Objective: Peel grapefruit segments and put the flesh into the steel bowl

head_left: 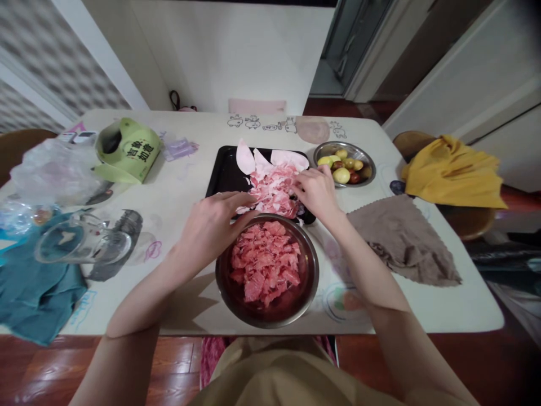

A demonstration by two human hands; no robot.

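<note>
A heap of pale pink peelings and shreds (pixel 274 189), which look like pomelo membrane, lies on a black tray (pixel 224 169). Curved white pieces of rind (pixel 289 159) rest behind the heap. My left hand (pixel 215 217) reaches over the tray's near left side, thumb apart from the fingers, fingertips at the heap's left edge. From the other side, my right hand (pixel 318 192) lays its bent, parted fingers against the heap; its fingertips are partly hidden. Below both hands stands a steel bowl (pixel 310 282) containing red fruit flesh (pixel 266 259), apparently pomelo.
Behind my right hand is a steel bowl (pixel 372 169) of small fruit. A brown cloth (pixel 409 242) lies at right. On the left are a green printed package (pixel 131 149), a clear plastic bag (pixel 54 172), a glass pitcher (pixel 63 242) and a teal cloth (pixel 38 299).
</note>
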